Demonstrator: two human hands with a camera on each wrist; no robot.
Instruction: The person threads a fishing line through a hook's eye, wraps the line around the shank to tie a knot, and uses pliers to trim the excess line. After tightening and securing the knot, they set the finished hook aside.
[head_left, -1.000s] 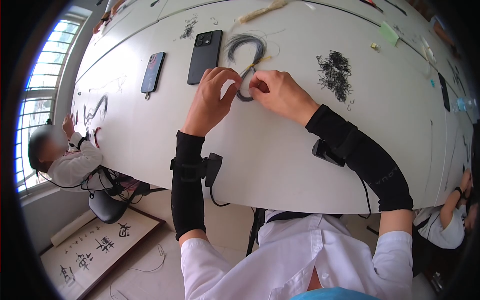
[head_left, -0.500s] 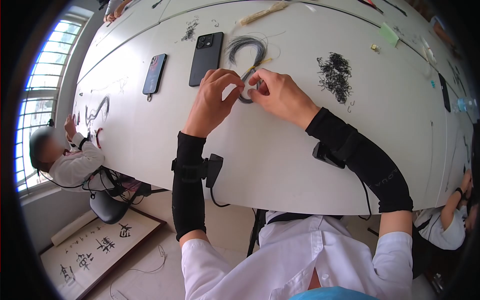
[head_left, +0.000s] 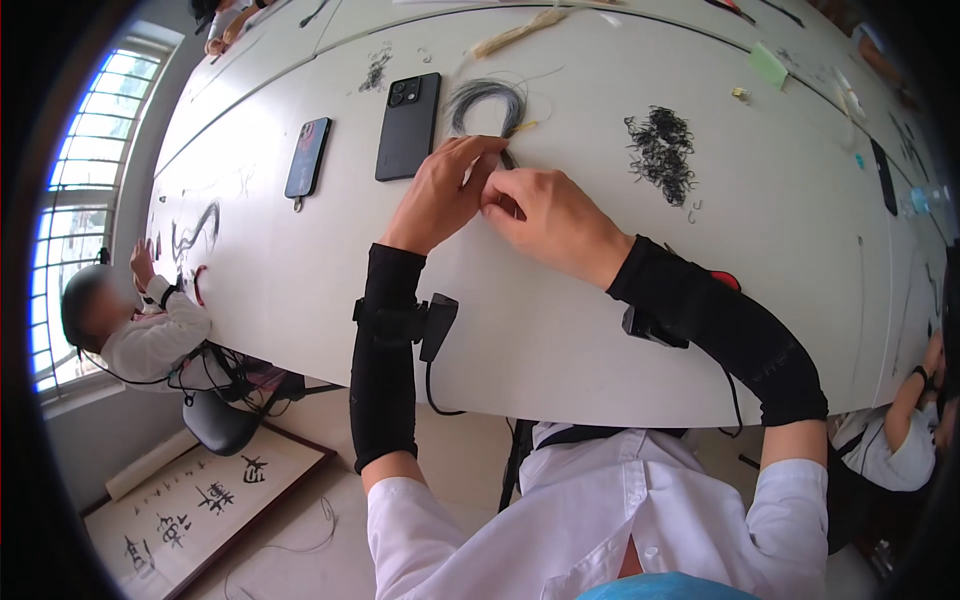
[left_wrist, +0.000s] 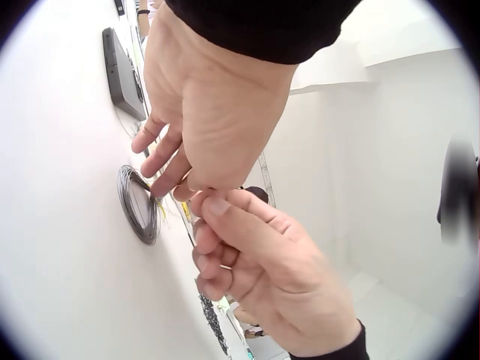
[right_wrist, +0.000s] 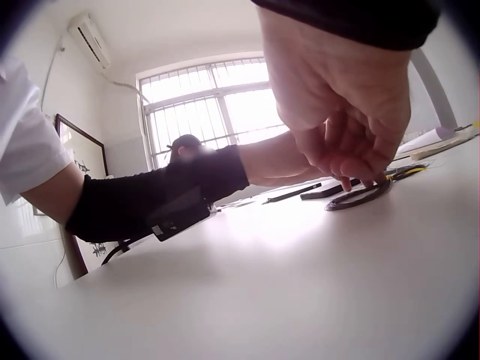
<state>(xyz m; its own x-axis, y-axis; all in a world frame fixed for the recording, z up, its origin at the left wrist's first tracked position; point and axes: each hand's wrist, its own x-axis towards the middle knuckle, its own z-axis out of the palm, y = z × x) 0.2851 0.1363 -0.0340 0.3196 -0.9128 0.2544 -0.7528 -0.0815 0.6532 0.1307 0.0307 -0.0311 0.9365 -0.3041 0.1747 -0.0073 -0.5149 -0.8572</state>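
My left hand (head_left: 432,203) and right hand (head_left: 560,218) meet at the fingertips over the near part of a looped bundle of dark grey strands (head_left: 512,98), tied with yellow. In the left wrist view, the right thumb (left_wrist: 247,225) presses against its curled index finger, right at the left thumb and index finger. The left hand's other fingers (left_wrist: 161,157) stretch out towards the grey loop (left_wrist: 126,199) on the table. I cannot tell whether something small is pinched there. To the right lies a heap of small black hook-like pieces (head_left: 660,155).
A dark phone (head_left: 408,128) lies left of the loop, a second phone (head_left: 307,158) farther left. Beyond lie a pale bundle (head_left: 515,34) and a smaller heap of black pieces (head_left: 376,72). A red item (head_left: 726,281) shows beside my right sleeve. Another person (head_left: 100,310) sits at the left.
The hands have come together, the left moving right and the right slightly down and left, now hiding the loop's near part. The red item has come into view beside the right sleeve.
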